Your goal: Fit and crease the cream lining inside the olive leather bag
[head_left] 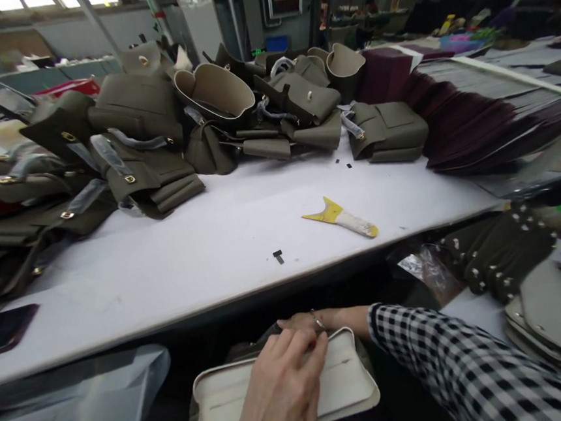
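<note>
A dark olive handbag with a cream inside is held low, in front of the table edge. My left hand reaches over the cream part with its fingers bent together at the far rim. My right hand, with a ring-like band at the wrist and a checked sleeve, lies against the far side of the bag. Its fingers are partly hidden behind the bag and my left hand. Beyond, on the white table, lie a yellow forked tool with a wrapped handle and a small dark scrap.
Several olive handbags are heaped across the back and left of the table. Stacked maroon sheets stand at right. A phone lies at the left edge, above a clear plastic bin. Grey panels are piled at lower right.
</note>
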The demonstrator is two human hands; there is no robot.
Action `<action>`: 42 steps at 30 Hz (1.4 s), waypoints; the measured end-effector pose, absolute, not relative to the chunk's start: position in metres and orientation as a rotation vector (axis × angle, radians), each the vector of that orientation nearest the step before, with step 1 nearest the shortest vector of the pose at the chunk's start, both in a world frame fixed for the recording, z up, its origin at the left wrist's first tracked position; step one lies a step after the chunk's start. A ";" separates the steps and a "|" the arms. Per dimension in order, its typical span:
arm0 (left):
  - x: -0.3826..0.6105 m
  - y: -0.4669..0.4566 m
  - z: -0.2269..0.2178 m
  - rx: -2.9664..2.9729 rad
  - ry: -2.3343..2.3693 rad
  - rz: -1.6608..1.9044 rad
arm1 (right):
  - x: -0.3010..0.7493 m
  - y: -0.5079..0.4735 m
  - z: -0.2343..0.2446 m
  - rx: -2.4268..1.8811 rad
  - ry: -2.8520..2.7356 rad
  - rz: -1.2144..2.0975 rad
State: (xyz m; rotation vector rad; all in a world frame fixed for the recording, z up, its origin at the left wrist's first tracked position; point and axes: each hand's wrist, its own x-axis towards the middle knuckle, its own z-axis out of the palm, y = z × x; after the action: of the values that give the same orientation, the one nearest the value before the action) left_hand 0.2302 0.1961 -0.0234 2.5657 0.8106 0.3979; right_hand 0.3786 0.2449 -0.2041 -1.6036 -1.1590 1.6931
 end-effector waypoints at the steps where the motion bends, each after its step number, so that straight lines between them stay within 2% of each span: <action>1: 0.229 0.196 -0.023 2.578 0.807 0.374 | 0.378 0.244 -0.204 -1.602 -1.207 1.761; 9: 0.231 0.188 -0.038 2.815 0.804 0.402 | 0.373 0.245 -0.212 -1.683 -1.374 1.981; 22: 0.240 0.186 -0.025 2.712 0.848 -0.088 | 0.366 0.252 -0.222 -1.770 -1.503 2.069; 26: 0.243 0.181 -0.019 2.634 0.904 -0.102 | 0.384 0.263 -0.190 -1.820 -1.594 1.969; 30: 0.240 0.173 -0.005 2.605 0.944 -0.067 | 0.397 0.270 -0.130 -1.756 -1.687 1.784; 34: 0.237 0.164 -0.001 2.567 1.014 0.034 | 0.384 0.261 -0.078 -1.658 -1.688 1.745; 42: 0.215 0.160 0.008 2.474 0.935 0.359 | 0.349 0.244 -0.061 -1.812 -1.923 1.503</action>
State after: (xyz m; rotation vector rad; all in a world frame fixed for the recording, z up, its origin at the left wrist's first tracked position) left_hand 0.2149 0.1597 0.0080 2.4744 0.9348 0.3595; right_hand 0.3485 0.2440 -0.0614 -1.8118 -1.9231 1.5028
